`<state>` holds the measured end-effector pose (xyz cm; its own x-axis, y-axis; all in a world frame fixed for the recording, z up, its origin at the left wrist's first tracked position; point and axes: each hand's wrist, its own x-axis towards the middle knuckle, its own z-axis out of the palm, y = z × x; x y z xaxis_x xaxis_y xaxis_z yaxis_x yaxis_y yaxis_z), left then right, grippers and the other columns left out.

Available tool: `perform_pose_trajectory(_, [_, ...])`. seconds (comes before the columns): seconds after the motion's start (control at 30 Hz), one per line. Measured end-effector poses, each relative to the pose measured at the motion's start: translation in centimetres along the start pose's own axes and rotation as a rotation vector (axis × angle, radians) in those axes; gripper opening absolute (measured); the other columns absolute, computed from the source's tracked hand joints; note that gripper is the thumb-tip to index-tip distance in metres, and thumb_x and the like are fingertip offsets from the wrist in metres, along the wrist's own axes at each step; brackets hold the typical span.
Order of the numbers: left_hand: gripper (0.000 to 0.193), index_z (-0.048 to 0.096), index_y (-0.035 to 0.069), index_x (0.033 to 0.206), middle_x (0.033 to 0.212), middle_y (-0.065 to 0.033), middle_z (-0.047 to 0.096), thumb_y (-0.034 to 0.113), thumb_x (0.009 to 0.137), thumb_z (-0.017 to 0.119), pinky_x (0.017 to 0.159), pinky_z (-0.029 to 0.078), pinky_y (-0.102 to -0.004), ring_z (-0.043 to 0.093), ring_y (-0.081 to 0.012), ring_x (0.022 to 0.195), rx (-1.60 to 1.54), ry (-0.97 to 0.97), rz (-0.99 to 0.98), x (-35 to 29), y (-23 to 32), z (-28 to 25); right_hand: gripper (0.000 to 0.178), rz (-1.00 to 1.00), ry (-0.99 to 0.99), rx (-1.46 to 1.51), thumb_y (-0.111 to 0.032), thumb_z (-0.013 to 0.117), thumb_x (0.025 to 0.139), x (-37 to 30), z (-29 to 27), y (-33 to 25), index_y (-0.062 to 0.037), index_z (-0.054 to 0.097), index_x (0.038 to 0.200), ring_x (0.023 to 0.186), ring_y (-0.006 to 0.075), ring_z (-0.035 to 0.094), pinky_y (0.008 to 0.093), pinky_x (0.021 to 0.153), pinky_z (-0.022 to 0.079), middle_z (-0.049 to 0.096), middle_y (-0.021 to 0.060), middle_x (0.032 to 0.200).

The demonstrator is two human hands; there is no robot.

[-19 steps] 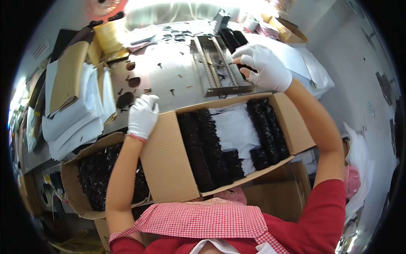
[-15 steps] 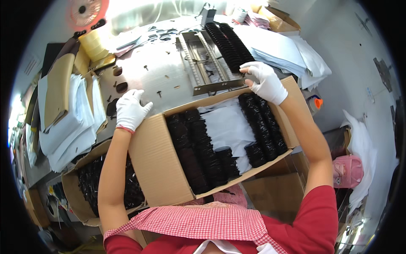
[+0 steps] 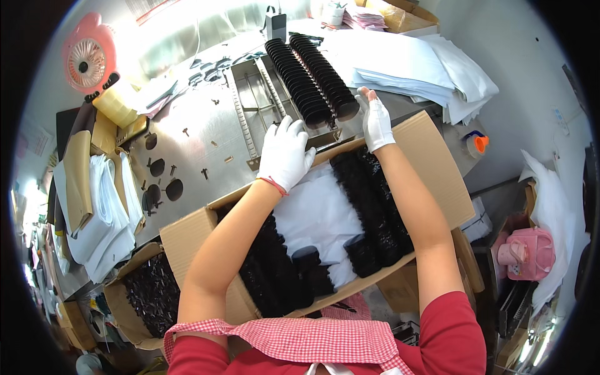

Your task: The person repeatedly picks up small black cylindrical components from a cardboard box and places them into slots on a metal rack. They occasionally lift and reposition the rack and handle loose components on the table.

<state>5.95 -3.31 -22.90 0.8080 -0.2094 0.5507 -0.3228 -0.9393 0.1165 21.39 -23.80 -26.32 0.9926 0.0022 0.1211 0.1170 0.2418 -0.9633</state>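
Observation:
My left hand (image 3: 284, 153), in a white glove, reaches over the near end of a metal slotted rack (image 3: 251, 103). Its fingers are stretched and slightly apart, with nothing visible in them. My right hand (image 3: 377, 123), gloved with bare fingertips, stands upright beside two long rows of dark sunglass lenses (image 3: 306, 81) in the rack. Its fingers are straight; whether they touch the lenses I cannot tell. Below both hands sits an open cardboard box (image 3: 431, 169) holding packed stacks of black lenses (image 3: 365, 206) and white paper (image 3: 315, 203) between them.
Loose dark lenses (image 3: 174, 189) and small screws lie left of the rack on the metal table (image 3: 209, 134). White sheets (image 3: 400, 62) are piled at the far right. Folders and papers (image 3: 103, 187) stand at left. Another box (image 3: 150, 294) of dark pieces is lower left.
My left hand has moved right, from near the loose lenses to the rack's near end. My right hand's curled fingers have straightened beside the lens rows. The view has shifted.

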Motion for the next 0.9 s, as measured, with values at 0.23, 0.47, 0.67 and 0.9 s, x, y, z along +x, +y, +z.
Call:
perform_pose_trajectory(0.23, [0.015,0.062,0.003,0.084,0.098,-0.0108,0.063,0.015,0.085,0.071,0.085,0.055,-0.0420,0.050,-0.0356,0.132,0.013,-0.140,-0.142,-0.5,-1.1,0.0,0.039,-0.148,-0.213,-0.073,-0.033,0.056,0.105,-1.4,3.6,-0.1,0.0005,0.061,0.126,0.108,0.0123,0.057,0.0260,0.099,0.043,0.064,0.0058,0.121])
perform_pose_trajectory(0.47, [0.018,0.059,0.003,0.079,0.093,-0.0122,0.062,0.013,0.081,0.074,0.083,0.055,-0.0425,0.052,-0.0363,0.129,0.030,-0.161,-0.193,-2.2,-1.9,-2.0,0.052,-0.129,-0.455,-0.126,-0.010,0.079,0.080,-3.5,5.3,-0.9,-0.0005,0.053,0.124,0.106,0.0150,0.055,0.0297,0.095,0.047,0.058,0.0076,0.116])
perform_pose_trajectory(0.67, [0.019,0.058,0.001,0.077,0.091,-0.0146,0.061,0.010,0.079,0.074,0.085,0.053,-0.0435,0.052,-0.0374,0.128,-0.042,-0.129,-0.143,-3.0,-3.3,-3.1,0.059,0.108,-0.779,-0.229,-0.003,0.074,0.077,-2.0,6.4,-2.8,-0.0041,0.051,0.132,0.109,0.0151,0.055,0.0288,0.099,0.046,0.059,0.0073,0.116])
perform_pose_trajectory(0.9, [0.012,0.066,0.001,0.082,0.092,-0.0136,0.063,0.011,0.079,0.072,0.090,0.052,-0.0401,0.055,-0.0338,0.117,-0.030,-0.095,-0.124,-3.5,-3.3,-3.1,0.055,-0.264,-0.666,-0.466,0.002,0.065,0.082,-5.1,7.8,-2.8,-0.0047,0.056,0.136,0.114,0.0194,0.062,0.0307,0.101,0.047,0.065,0.0122,0.126])
